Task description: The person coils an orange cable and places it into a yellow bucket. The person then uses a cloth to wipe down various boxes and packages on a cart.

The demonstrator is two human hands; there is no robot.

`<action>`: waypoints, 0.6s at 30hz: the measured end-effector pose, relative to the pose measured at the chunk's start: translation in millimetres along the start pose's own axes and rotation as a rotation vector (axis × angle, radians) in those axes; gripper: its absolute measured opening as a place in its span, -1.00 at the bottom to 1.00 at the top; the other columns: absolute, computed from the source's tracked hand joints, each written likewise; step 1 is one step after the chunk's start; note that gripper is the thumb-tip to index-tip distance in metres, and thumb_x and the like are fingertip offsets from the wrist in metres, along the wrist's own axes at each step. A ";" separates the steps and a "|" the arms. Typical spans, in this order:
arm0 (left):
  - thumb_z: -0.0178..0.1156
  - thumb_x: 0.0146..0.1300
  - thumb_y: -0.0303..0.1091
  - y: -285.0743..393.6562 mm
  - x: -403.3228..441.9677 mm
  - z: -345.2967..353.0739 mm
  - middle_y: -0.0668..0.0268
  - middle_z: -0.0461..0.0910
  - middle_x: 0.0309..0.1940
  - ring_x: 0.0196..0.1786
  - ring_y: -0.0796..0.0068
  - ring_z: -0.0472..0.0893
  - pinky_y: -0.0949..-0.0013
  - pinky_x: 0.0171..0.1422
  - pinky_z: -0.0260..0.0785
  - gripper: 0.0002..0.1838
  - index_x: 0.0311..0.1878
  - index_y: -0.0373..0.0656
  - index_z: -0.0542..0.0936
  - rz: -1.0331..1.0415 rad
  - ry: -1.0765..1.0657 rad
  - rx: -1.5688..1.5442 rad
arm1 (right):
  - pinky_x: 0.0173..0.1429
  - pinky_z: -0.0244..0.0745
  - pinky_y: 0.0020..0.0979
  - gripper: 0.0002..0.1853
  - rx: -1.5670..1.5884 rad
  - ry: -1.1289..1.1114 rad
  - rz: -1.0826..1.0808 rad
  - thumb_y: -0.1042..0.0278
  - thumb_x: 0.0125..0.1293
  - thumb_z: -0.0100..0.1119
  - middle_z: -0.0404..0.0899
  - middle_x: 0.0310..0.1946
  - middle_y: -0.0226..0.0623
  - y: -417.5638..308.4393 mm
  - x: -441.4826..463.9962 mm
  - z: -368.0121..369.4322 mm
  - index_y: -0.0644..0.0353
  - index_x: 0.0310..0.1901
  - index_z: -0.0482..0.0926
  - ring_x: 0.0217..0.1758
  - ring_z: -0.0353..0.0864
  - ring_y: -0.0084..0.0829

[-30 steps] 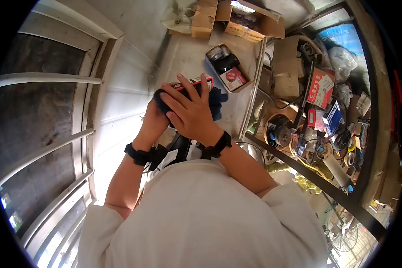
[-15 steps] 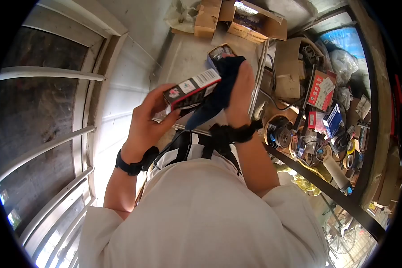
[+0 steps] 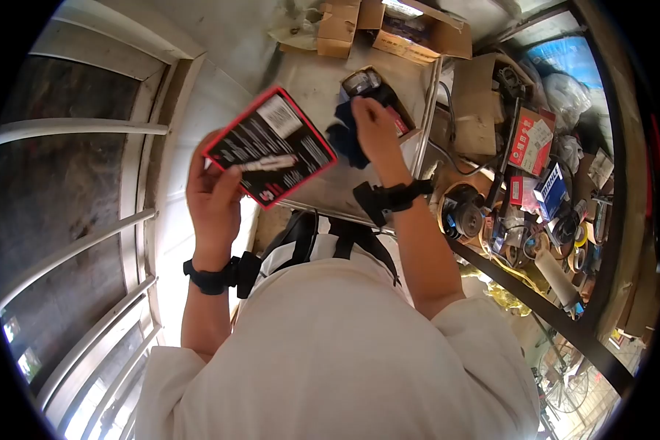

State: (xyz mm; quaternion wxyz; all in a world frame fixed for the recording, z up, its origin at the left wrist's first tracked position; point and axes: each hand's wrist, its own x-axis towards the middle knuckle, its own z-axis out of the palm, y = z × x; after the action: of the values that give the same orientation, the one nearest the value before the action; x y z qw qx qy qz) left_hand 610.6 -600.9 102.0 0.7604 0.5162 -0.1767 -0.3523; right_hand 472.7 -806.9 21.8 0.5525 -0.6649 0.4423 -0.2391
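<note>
A flat black box with red edges (image 3: 277, 150) is tilted toward me, showing white print and a barcode label. My left hand (image 3: 216, 194) grips it by its lower left corner, thumb on the printed face. To the right, my right hand (image 3: 380, 136) is closed on a dark blue cloth (image 3: 349, 138), which hangs down from the fingers. Just behind that hand, a small open carton (image 3: 409, 114) with packaged items inside stands on the metal-topped table (image 3: 308, 92). The cloth and hand cover part of this carton.
Open cardboard boxes (image 3: 411, 50) stand at the table's far end. On the right, a cluttered shelf holds a cardboard box (image 3: 477, 110), a red and white box (image 3: 532, 139), a blue box (image 3: 548, 192) and tape rolls. A barred window (image 3: 81, 125) lies to the left.
My left hand has turned the box so its broad printed face shows, and moved it left. My right hand has drawn the cloth away from the box, with the cloth now bunched near the carton.
</note>
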 end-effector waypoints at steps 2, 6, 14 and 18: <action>0.07 0.29 -0.59 6.6 5.0 1.8 0.10 0.56 0.05 0.07 0.37 0.58 0.33 0.11 0.52 -0.48 0.32 -0.27 0.26 0.062 0.032 -0.011 | -0.08 0.41 -0.46 -0.70 0.215 -0.028 0.118 0.18 0.46 0.00 0.54 -0.35 -0.39 9.5 0.4 -1.5 0.31 -0.17 0.55 -0.22 0.51 -0.52; 0.11 0.33 -0.56 -10.2 12.5 11.9 0.11 0.51 0.10 0.08 0.40 0.56 0.36 0.11 0.52 -0.49 0.31 -0.19 0.24 0.010 0.128 0.035 | -0.05 0.35 -0.60 -0.72 0.539 -0.027 -0.014 0.22 0.47 0.03 0.48 -0.28 -0.46 -47.8 -48.5 20.7 0.26 0.00 0.51 -0.23 0.41 -0.65; 0.12 0.31 -0.58 -23.7 13.6 17.2 0.09 0.52 0.11 0.09 0.41 0.55 0.40 0.12 0.47 -0.45 0.34 -0.21 0.22 -0.062 0.158 0.053 | -0.09 0.40 -0.56 -0.72 0.518 0.045 -0.104 0.28 0.41 0.13 0.50 -0.21 -0.37 -5.4 -53.6 57.0 0.24 0.06 0.47 -0.21 0.44 -0.64; 0.07 0.33 -0.59 -19.5 13.1 -27.2 0.09 0.54 0.11 0.13 0.38 0.55 0.35 0.17 0.47 -0.48 0.35 -0.20 0.24 0.062 0.158 0.113 | 0.07 0.39 -0.47 -0.71 0.185 -0.063 -0.053 0.31 0.37 0.15 0.55 -0.11 -0.17 33.6 -42.3 17.5 0.27 0.04 0.51 -0.03 0.50 -0.52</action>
State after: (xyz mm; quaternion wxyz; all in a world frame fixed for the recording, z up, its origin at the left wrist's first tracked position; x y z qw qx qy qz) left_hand 629.9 -596.6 72.0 0.7522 0.5787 -0.1515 -0.2764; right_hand 455.1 -761.6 -7.6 0.6184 -0.6299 0.3829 -0.2724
